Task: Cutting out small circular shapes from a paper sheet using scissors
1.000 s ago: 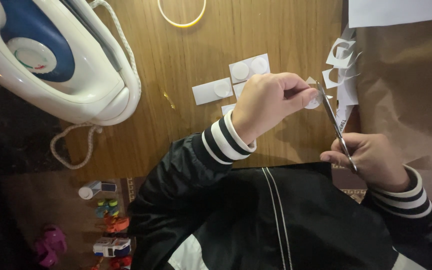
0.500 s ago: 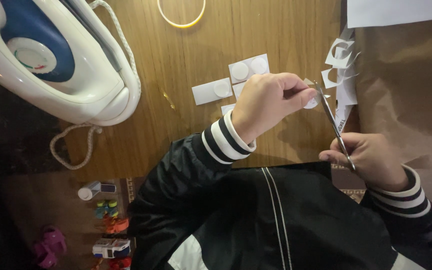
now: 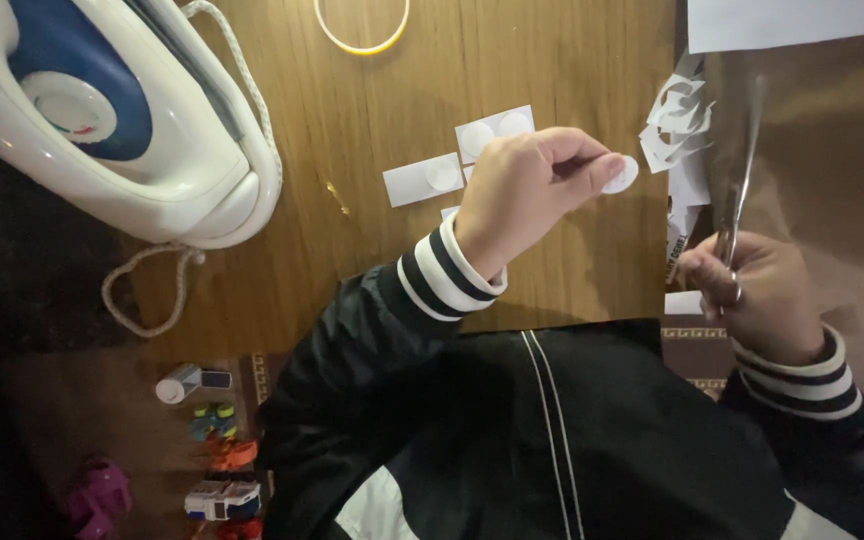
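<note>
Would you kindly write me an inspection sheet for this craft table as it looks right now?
Surface: wooden table, brown sheet on its right.
Job's things: small white paper circle; scissors, blurred.
Clutter: paper offcuts, white strips with round stickers, yellow ring, white sheet, steam iron.
Grippers: left hand pinches the circle; right hand holds the scissors.
Cables: iron cord looped off the table edge.
Surroundings: toy cars on the floor.

Your left hand [image 3: 527, 195] pinches a matt white paper disc [image 3: 620, 175], your right hand [image 3: 757, 295] grips shiny metal scissors [image 3: 737, 185], both over a smooth wood-grain table [image 3: 552, 60] beside a glossy white-and-blue plastic iron [image 3: 102, 110] and matt paper scraps [image 3: 680, 120].
</note>
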